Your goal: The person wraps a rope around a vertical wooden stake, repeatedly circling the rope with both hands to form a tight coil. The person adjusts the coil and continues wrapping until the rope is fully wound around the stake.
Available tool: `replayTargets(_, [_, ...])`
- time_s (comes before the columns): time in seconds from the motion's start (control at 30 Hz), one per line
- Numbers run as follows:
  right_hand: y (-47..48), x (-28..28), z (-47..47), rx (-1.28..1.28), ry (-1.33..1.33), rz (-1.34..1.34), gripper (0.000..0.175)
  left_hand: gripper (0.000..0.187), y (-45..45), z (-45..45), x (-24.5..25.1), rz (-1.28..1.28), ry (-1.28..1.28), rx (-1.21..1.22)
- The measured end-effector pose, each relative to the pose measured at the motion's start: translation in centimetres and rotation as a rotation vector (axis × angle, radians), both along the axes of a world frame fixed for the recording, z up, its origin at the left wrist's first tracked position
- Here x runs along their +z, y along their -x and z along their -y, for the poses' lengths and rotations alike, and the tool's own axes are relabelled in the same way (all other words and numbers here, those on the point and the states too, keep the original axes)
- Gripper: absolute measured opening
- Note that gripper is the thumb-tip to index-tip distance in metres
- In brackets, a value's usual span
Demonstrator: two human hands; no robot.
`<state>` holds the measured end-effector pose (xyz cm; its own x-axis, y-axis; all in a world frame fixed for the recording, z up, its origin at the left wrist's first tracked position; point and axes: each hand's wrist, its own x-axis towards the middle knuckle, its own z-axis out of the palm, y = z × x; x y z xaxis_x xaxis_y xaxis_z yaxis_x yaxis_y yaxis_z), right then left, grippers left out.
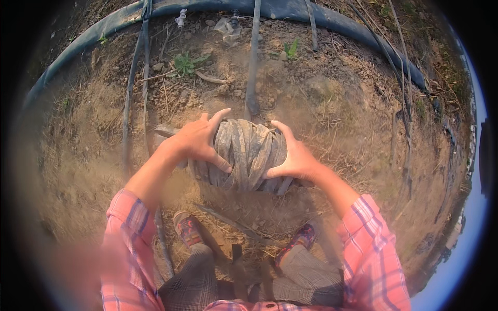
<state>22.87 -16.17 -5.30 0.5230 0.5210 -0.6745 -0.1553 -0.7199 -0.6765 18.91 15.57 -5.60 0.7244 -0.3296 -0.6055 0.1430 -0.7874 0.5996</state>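
A thick roll of flat, dusty drip irrigation tape [247, 155] is in front of me, above my feet. My left hand [200, 142] grips its left side, thumb laid over the windings and fingers spread along the far edge. On the right side, my right hand [293, 155] clasps the roll the same way, its thumb pointing inward. The layers wrap around the middle of the bundle, and grey ends stick out beyond both hands. Whether the underside touches the ground is hidden.
A large blue-grey layflat hose [280, 9] curves across the far side. From it hang a white valve fitting [181, 18] and a dark fitting [235, 17]. Flat tape strips [253, 58] run over the dry soil. A loose strip [237, 225] lies between my shoes [188, 229].
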Motion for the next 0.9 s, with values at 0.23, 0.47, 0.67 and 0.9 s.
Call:
replayTargets(0.23, [10.0,1.0,4.3,0.157,-0.074,-0.093,0.134,0.150,10.9,4.3,2.3,-0.105,0.006,-0.140])
replayTargets(0.47, [8.0,-1.1,4.7,0.304,0.084,-0.024,0.132,0.148,10.8,3.9,0.3,-0.121,0.036,0.002])
replayTargets(0.67, [3.2,-0.1,0.9,0.215,-0.050,-0.024,0.093,0.120,10.1,4.9,2.5,0.246,-0.012,0.092])
replayTargets(0.9, [0.5,-5.9,-6.3,0.216,0.153,-0.054,0.093,0.090,12.8,8.4,5.0,0.382,-0.031,0.121])
